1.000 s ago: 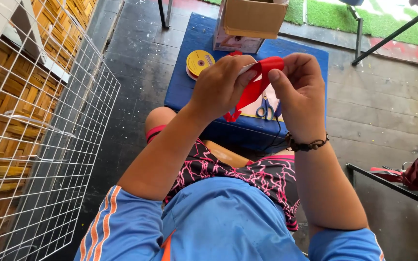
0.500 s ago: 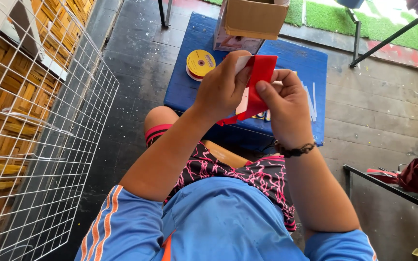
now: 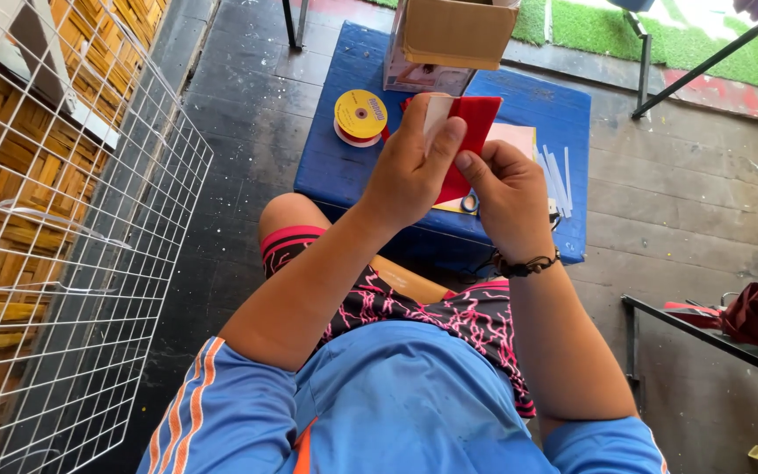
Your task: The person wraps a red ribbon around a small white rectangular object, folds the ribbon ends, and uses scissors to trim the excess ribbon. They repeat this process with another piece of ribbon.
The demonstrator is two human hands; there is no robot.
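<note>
Both hands hold a red paper sheet (image 3: 475, 132) above the blue table (image 3: 344, 167): left hand (image 3: 410, 167) pinches its top, right hand (image 3: 506, 193) grips below, near a yellow ribbon spool (image 3: 360, 116)

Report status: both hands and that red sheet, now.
Left hand and right hand both pinching the red sheet, held up over the blue table. Yellow ribbon spool and cardboard box behind, apart. Nothing obstructing.
</note>
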